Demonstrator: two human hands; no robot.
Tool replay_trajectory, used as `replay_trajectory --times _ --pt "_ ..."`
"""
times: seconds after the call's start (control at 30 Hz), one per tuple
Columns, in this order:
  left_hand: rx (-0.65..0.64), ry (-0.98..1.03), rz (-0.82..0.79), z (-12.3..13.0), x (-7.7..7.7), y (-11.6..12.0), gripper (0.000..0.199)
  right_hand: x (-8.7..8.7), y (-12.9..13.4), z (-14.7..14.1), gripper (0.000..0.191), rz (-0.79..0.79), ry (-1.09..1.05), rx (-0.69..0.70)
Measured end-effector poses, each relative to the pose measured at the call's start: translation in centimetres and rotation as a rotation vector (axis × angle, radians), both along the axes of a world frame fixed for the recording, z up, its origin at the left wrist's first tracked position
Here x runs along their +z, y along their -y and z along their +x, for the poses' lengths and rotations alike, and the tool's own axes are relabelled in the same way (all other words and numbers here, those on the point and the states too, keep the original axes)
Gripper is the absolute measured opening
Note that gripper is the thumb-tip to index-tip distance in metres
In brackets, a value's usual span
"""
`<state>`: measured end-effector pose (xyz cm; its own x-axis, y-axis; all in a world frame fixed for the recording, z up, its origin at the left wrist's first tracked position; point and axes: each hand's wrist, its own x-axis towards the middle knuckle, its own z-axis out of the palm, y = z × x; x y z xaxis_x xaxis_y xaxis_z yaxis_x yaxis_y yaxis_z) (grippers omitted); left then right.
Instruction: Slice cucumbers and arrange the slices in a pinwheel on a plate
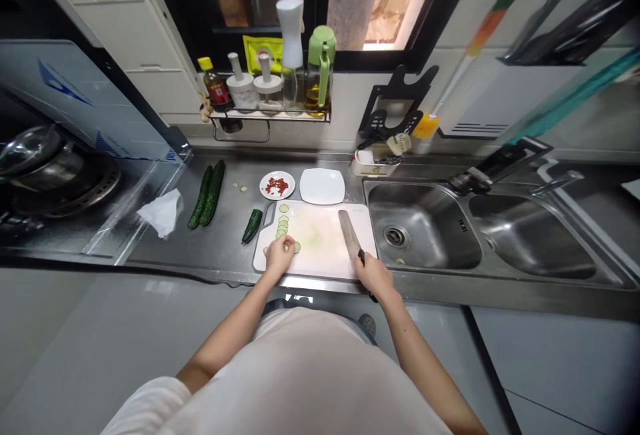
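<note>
My right hand [375, 276] is wrapped round the black handle of a knife [349, 231], whose blade lies flat over the right part of the white cutting board [325, 258]. At the board's lower left, my left hand [280, 255] pinches a cucumber slice [297, 247] at its fingertips. Above that hand, several overlapping cucumber slices [283, 224] form a column. A cut piece of cucumber [252, 225] rests on the steel counter just left of the board. Beyond the board stand a plate of chopped red pieces [277, 185] and a square white plate [322, 186] with nothing on it.
Two whole cucumbers [207, 193] and a white cloth [162, 213] lie to the left, near the stove with a pot [37, 155]. A double sink [425, 228] is at the right. Bottles and jars line a wall rack [280, 115]; a utensil holder [375, 168] stands behind the sink.
</note>
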<state>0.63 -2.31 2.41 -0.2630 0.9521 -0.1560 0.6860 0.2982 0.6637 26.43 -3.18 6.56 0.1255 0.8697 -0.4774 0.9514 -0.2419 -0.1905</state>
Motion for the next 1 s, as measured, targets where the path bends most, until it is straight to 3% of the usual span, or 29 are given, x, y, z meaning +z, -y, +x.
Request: replay_trajectory --times 0.37,0.73,0.87,1.0 --pt "0.117 -0.074 0.003 -3.2 -0.9 1.0 0.012 0.1 0.0 -0.2 0.049 -0.001 -0.002 -0.013" --pt "0.061 -0.280 0.026 -3.4 -0.9 1.4 0.012 0.4 0.0 -0.3 0.049 -0.018 0.005 -0.006" --pt "0.092 -0.260 0.025 -3.3 -0.2 0.0 0.015 0.4 -0.1 -0.3 0.048 -0.015 0.006 -0.004" --pt "0.152 -0.247 0.026 -3.3 0.8 -3.3 0.025 0.4 -0.1 -0.3 0.048 -0.016 0.012 0.003"
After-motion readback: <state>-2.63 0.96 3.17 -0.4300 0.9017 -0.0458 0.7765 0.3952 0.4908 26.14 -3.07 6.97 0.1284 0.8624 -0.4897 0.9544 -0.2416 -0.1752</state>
